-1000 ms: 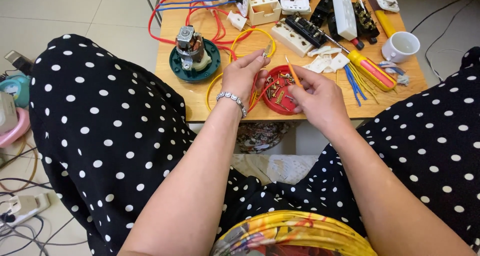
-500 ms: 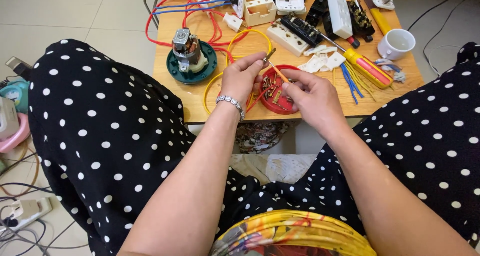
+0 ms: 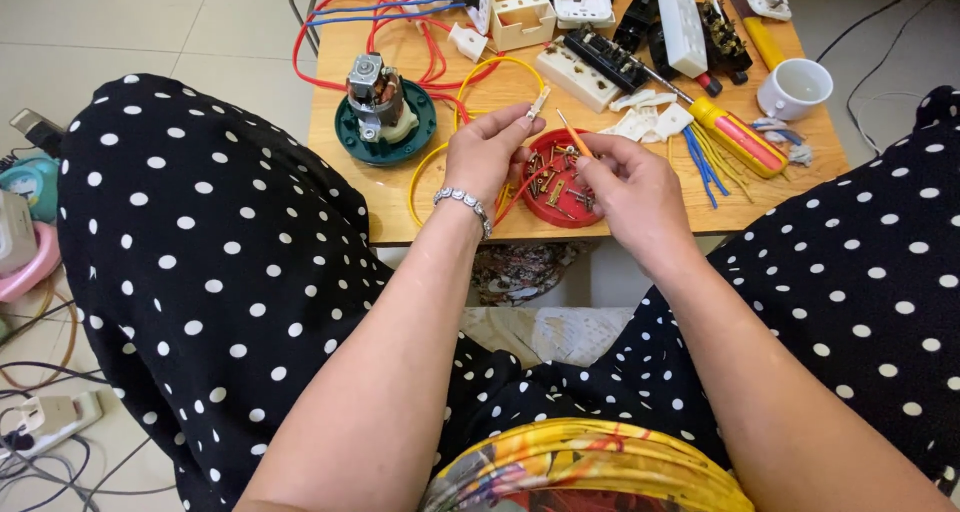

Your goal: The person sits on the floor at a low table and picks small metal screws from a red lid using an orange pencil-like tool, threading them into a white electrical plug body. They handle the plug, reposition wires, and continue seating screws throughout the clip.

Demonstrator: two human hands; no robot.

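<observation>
**Low wooden worktop, both hands over a red dish**

The worktop [image 3: 400,207] stands on pale tile. The left hand [image 3: 490,152] has its fingers clamped on a small white clip [image 3: 537,103]. The right hand [image 3: 630,187] pinches a thin orange wire [image 3: 572,133]. The red dish of screws [image 3: 556,192] lies between them; a motor [image 3: 378,102] sits at 10 o'clock.

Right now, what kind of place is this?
Probably a home, set up for small electrical repair: a low wooden table on a tiled floor, holding a small motor, socket parts and a red dish of screws under both hands.

red lid [image 3: 566,210] half hidden, screws [image 3: 552,180] too small
</observation>
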